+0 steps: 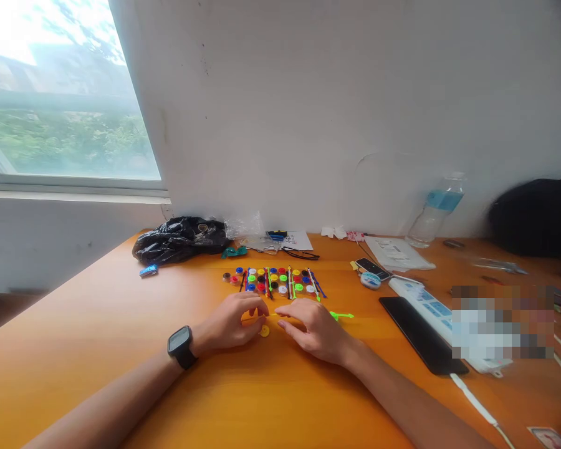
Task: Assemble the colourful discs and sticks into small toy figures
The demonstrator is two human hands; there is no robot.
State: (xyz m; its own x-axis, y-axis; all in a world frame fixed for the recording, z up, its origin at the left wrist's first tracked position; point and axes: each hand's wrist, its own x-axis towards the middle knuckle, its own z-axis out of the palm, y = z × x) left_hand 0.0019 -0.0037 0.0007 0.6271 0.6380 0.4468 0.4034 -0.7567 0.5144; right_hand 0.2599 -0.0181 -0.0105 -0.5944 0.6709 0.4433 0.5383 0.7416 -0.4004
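Observation:
My left hand (236, 319), with a black smartwatch (180, 343) on the wrist, has its fingers curled and its thumb and forefinger close together around a thin yellow stick (274, 314). Just below those fingertips lies a round yellow disc (264, 331) with a hole in it. Facing it from the right, my right hand (311, 327) has its thumb and forefinger apart near the stick's end. Beyond both hands are rows of small coloured discs (274, 279), with coloured sticks (290, 284) lying between the groups. A bright green arrow-tipped stick (343, 315) shows partly behind my right hand.
At the back left are a black plastic bag (182, 240) and a small blue packet (148, 270). To the right lie a black phone (421, 333), a white power strip (425, 305), a round tin (370, 280) and a cable (477, 402). A clear bottle (434, 212) stands by the wall.

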